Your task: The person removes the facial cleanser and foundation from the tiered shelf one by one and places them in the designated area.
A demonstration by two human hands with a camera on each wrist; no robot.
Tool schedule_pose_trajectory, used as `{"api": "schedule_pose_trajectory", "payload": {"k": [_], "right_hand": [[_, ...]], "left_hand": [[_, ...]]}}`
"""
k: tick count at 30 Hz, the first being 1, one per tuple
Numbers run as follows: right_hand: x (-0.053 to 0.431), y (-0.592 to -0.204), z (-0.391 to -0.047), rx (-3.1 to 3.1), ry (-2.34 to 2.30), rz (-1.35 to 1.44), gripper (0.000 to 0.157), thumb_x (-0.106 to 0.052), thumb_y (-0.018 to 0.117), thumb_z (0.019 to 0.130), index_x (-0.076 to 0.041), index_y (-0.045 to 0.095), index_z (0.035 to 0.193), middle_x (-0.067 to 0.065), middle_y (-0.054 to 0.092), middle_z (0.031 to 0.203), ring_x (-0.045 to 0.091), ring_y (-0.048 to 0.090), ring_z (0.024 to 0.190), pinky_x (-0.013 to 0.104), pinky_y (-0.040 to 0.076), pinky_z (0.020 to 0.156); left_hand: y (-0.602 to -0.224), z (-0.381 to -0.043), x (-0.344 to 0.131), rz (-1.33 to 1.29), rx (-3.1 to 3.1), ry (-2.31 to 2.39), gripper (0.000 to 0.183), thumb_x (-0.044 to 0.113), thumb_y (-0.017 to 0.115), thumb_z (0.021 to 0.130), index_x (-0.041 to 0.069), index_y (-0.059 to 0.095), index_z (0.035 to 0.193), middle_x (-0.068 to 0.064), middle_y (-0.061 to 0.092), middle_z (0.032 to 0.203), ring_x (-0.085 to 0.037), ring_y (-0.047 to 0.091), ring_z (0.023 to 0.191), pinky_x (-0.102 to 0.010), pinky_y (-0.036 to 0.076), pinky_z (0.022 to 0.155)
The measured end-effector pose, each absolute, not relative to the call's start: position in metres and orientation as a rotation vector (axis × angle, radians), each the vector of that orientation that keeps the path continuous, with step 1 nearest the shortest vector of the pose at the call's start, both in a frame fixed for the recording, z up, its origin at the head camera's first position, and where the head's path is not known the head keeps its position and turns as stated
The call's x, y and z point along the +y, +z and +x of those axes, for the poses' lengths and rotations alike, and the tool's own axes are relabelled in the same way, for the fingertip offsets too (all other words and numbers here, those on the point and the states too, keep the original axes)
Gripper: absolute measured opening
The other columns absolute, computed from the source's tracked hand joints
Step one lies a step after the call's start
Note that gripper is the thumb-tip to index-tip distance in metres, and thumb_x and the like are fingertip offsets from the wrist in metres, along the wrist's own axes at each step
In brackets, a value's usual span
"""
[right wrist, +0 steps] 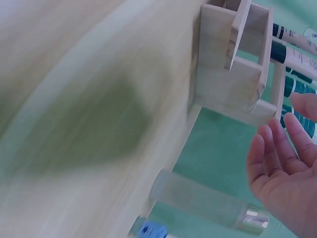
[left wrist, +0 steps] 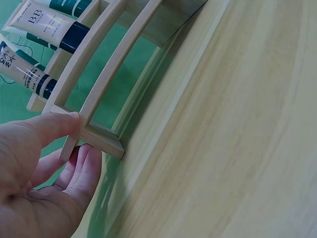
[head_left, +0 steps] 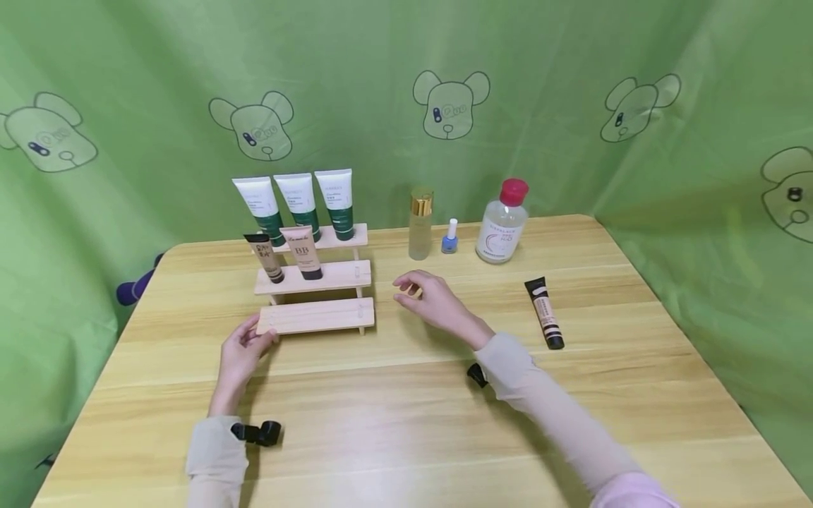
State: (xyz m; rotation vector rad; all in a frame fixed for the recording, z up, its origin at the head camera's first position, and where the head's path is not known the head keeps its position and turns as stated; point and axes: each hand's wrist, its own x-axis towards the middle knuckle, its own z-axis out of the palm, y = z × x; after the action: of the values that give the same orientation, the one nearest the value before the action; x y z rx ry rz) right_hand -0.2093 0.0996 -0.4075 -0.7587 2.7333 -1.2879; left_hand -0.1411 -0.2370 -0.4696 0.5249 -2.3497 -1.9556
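At the front left corner of the three-step wooden display rack (head_left: 317, 315), my left hand (head_left: 243, 356) pinches the end of the lowest step. In the left wrist view the thumb lies on top of that board and the fingers curl under it. My right hand (head_left: 438, 303) hovers right of the rack, holding nothing, its fingers loosely bent. A black-capped tube (head_left: 265, 257) and a pink BB cream tube (head_left: 302, 252) stand on the middle step. White-and-green tubes (head_left: 336, 204) line the top step. The lowest step bears nothing.
Behind my right hand stand a gold-capped clear bottle (head_left: 420, 229), a blue nail polish bottle (head_left: 449, 240) and a red-capped bottle (head_left: 501, 229). A black-and-beige tube (head_left: 545, 314) lies on the table (head_left: 381, 423) at right. A green curtain (head_left: 368, 92) hangs close behind.
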Motion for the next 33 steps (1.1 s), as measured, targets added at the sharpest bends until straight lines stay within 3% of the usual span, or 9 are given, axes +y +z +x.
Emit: {"api": "schedule_pose_trajectory", "payload": {"k": [6,11,20,33], "right_hand": [[0.081,-0.405,-0.215,2.703,-1.307,-0.798,0.026,-0.010,0.065,0.089,0.003,0.062,0.112,0.019,0.063,0.106,0.025,0.058,0.092,0.041,0.053,0.084],[0.068,-0.403,-0.217,2.710,-1.307,-0.830,0.026,-0.009,0.065,0.089,0.004,0.062,0.111,0.015,0.064,0.104,0.024,0.058,0.092,0.036,0.053,0.084],[0.044,-0.397,-0.223,2.719,-1.316,-0.858,0.026,-0.011,0.064,0.090,0.000,0.062,0.113,0.012,0.063,0.104,0.022,0.058,0.093,0.033,0.054,0.081],[0.007,-0.393,-0.233,2.707,-1.316,-0.826,0.032,-0.013,0.064,0.091,-0.002,0.059,0.121,0.011,0.061,0.111,0.020,0.058,0.094,0.030,0.053,0.086]], "left_hand": [[-0.468,-0.141,-0.238,0.536,-2.359,-1.952,0.056,0.007,0.063,0.091,0.000,0.040,0.141,-0.001,0.058,0.103,0.004,0.057,0.080,-0.012,0.052,0.079],[-0.468,-0.139,-0.238,0.551,-2.366,-1.950,0.057,0.009,0.063,0.091,0.001,0.039,0.142,-0.005,0.057,0.108,0.005,0.056,0.080,-0.010,0.051,0.078],[-0.469,-0.141,-0.237,0.536,-2.342,-1.970,0.056,0.005,0.062,0.091,-0.001,0.039,0.141,0.004,0.056,0.097,0.004,0.055,0.079,-0.010,0.051,0.077],[-0.466,-0.140,-0.235,0.551,-2.349,-1.953,0.056,0.005,0.063,0.090,0.000,0.040,0.141,0.006,0.056,0.095,0.004,0.055,0.078,-0.009,0.051,0.076]]}}
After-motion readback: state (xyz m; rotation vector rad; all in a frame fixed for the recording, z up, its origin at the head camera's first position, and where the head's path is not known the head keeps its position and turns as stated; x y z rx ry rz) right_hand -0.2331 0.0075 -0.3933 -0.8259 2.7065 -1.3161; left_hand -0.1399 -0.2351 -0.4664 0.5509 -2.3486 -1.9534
